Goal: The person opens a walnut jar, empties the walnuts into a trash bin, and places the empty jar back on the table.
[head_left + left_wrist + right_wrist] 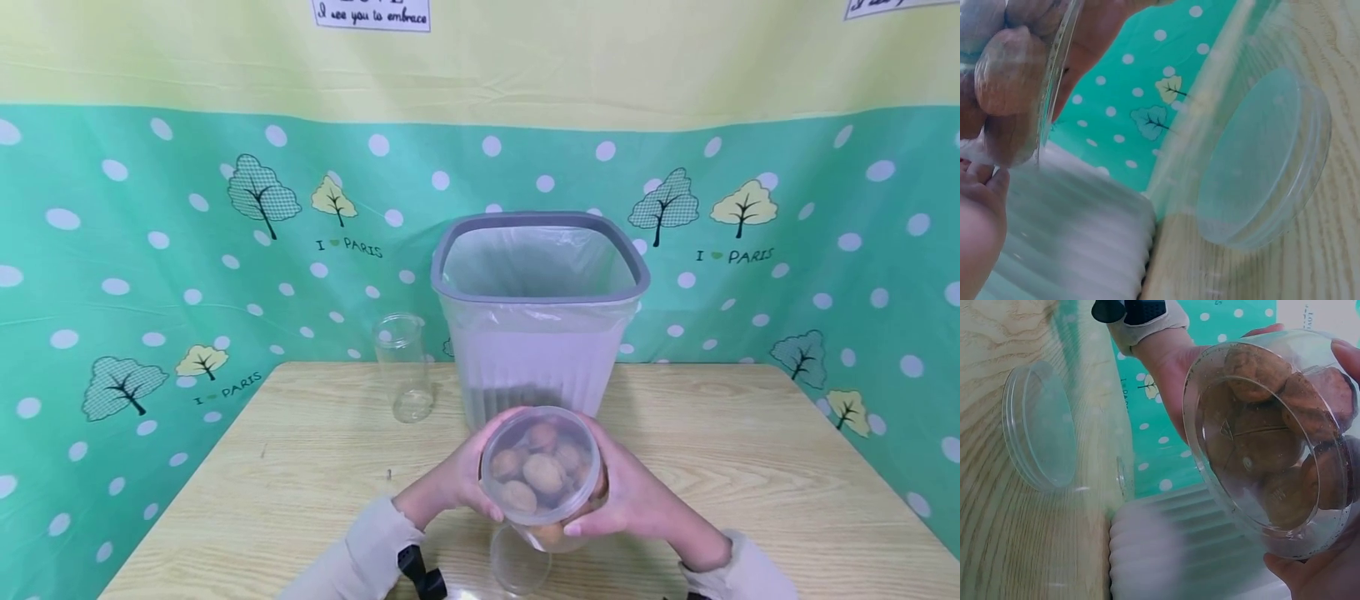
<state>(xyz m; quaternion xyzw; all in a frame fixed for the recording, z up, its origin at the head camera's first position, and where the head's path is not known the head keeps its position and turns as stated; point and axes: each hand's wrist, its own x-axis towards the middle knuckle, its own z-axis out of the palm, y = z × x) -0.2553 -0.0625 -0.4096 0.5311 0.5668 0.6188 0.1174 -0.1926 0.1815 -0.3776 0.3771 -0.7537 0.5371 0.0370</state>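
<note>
**Both hands full: jar of walnuts held mid-air**

Left hand (pixel 471 468) and right hand (pixel 626 487) grip opposite sides of a clear round plastic jar (pixel 540 518) of brown walnuts (pixel 543 472), just near of the ribbed pale-lilac bin (pixel 532 367). Jar base has a triangular moulded mark (pixel 1227 428); finer marks unreadable. Green dotted curtain (pixel 135 283) reads "I PARIS"; white panel (pixel 372 15) up top: "I see you to embrace". Clear round lid (pixel 521 567) lies below the jar. Tall clear cylinder (pixel 405 367) stands left of bin, near far edge. Wood table (pixel 712 433) extends right of bin.
</note>
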